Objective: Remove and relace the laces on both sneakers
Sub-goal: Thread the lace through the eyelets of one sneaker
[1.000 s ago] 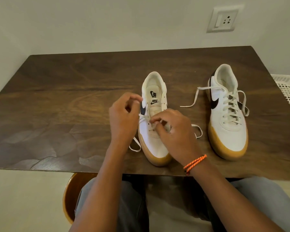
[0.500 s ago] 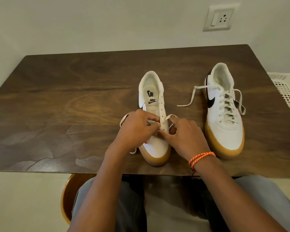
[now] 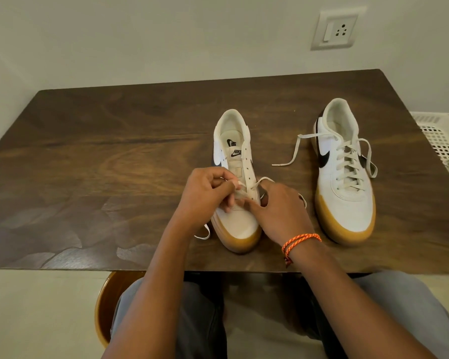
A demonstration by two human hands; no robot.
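Now lace pinched in left hand grip, over sneaker toe.

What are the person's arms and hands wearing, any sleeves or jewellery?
Both forearms are bare, with no sleeves in view. The right wrist carries an orange braided cord bracelet, wrapped around twice, with a small knot hanging below. The left hand and right hand show no rings, gloves or watch.

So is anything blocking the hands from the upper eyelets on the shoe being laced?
Nothing visible. The left hand and right hand work the lace near the toe; the open eyelets above lie bare. The laced sneaker stands apart, to the right.
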